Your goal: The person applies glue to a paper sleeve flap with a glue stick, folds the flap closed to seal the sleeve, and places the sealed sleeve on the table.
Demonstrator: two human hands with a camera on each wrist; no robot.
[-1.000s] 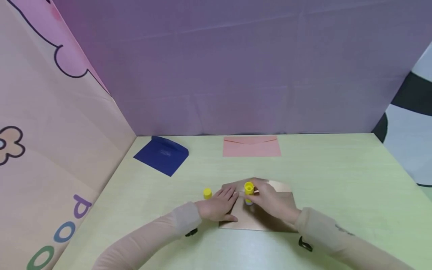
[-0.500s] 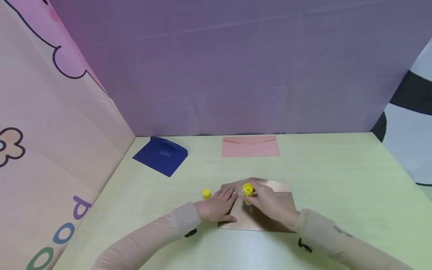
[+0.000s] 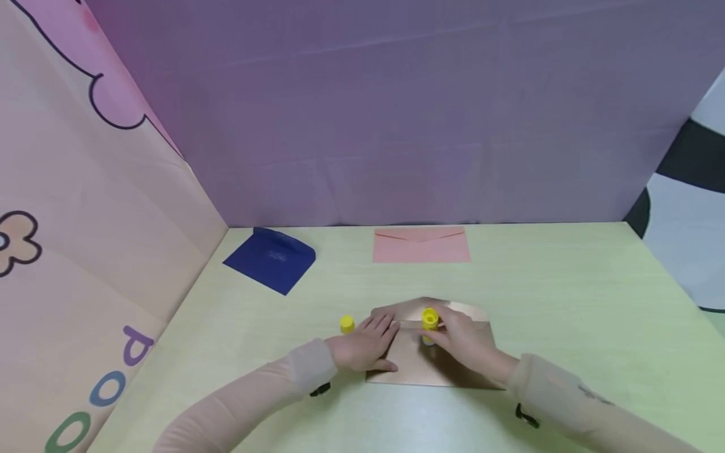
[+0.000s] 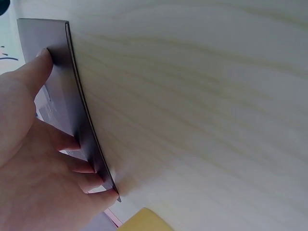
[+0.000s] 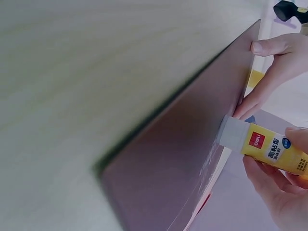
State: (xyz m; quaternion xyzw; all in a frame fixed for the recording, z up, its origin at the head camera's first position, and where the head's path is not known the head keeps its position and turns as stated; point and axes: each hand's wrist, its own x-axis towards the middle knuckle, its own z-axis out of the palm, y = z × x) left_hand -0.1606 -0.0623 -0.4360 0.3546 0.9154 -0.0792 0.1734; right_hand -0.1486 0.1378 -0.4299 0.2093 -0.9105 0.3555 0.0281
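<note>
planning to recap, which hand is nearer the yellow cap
Left: the left hand lies just beside the yellow cap; the right hand is farther right, holding the glue stick.

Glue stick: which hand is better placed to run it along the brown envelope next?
Right, most likely. The right hand grips the glue stick, its white end down at the brown envelope, while the left hand rests on the envelope's left side.

A screened tabletop work area is indicated: a pale table (image 3: 566, 296), lower half of frame, is bordered by a creased purple sheet (image 3: 374, 113) above, a cartoon-printed panel (image 3: 85, 226) at left, and a black-and-white panel (image 3: 688, 233) at right.
</note>
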